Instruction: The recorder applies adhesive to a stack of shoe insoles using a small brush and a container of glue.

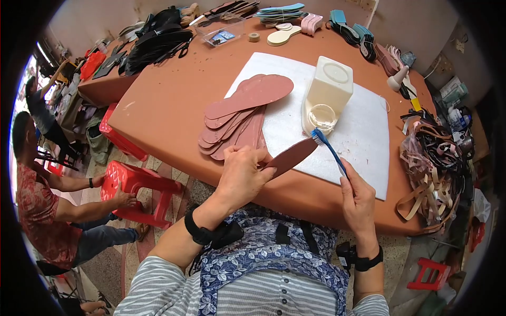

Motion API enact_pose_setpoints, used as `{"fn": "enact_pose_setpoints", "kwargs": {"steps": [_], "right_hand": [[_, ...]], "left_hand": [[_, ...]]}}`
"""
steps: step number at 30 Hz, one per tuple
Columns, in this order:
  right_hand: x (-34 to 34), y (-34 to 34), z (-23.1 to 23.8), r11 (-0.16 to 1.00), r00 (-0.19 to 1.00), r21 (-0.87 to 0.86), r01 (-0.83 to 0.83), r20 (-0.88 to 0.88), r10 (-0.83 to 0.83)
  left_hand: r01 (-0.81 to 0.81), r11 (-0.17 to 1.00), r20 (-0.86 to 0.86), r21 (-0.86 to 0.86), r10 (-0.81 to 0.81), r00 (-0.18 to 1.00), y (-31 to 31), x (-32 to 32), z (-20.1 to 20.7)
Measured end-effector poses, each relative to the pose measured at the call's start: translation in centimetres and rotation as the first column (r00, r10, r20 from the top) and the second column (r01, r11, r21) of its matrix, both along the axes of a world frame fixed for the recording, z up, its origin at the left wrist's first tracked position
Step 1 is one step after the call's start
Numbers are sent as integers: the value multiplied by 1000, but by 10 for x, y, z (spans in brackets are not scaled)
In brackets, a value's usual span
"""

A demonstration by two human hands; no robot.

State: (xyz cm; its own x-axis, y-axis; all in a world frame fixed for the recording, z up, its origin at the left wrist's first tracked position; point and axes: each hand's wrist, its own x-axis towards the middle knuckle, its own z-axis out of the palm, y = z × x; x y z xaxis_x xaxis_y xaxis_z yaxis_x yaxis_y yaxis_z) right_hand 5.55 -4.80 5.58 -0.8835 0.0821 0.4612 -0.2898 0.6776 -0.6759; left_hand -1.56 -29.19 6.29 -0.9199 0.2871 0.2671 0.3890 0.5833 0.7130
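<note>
My left hand (244, 173) pinches one end of a reddish-brown insole (291, 157), held tilted above the table's near edge. In my right hand (359, 196) is a blue toothbrush (333, 151); its bristles meet or nearly meet the insole's far tip. Just beyond the brush head stands a cream plastic container (331, 84) with a round, open-topped cup (322, 118) at its front, holding something pale and glossy. Left of it, a fanned pile of similar insoles (252, 100) lies partly on a white foam sheet (363, 126).
Brown covering spans the table (163, 105). Black pieces (158, 50), a clear plastic box (220, 34), a tape roll (254, 37) and stacked soles (279, 15) line the far side. Straps (429, 174) heap at right. On the left, another person (52, 210) grips a red stool (139, 184).
</note>
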Motion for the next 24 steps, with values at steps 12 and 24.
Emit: {"fn": "enact_pose_setpoints", "kwargs": {"steps": [12,24], "right_hand": [[-8,4,3,999,998,-52,6,57,-3],[-9,-3,-18,920,974,-390,33,220,58]], "left_hand": [[19,971,234,240,-77,969,-2,-6,-8],[-165,803,591,573,-266,761,6,-7,13]]}}
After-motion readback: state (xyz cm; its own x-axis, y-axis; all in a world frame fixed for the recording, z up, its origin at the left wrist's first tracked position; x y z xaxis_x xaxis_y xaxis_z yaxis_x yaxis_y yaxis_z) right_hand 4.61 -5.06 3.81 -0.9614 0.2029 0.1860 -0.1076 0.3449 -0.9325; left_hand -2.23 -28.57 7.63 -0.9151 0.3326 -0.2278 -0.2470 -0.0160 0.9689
